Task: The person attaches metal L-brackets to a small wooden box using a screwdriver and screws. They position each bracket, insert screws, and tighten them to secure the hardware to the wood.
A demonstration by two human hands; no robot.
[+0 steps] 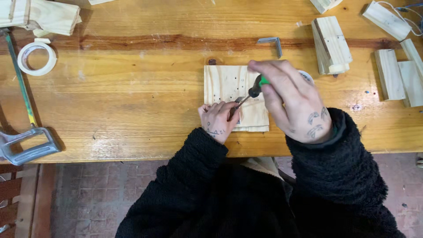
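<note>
A pale wooden board with several small holes lies near the front edge of the wooden table. My left hand rests on its near left corner, fingers pinched around a small metal piece under the screwdriver's tip. My right hand grips a screwdriver with a black and green handle, its shaft slanting down and left onto the board. Whether a screw sits under the tip is hidden by my fingers.
A metal corner bracket lies behind the board. Wooden blocks and more offcuts sit at the right. A tape roll, a hacksaw and wood pieces are at the left.
</note>
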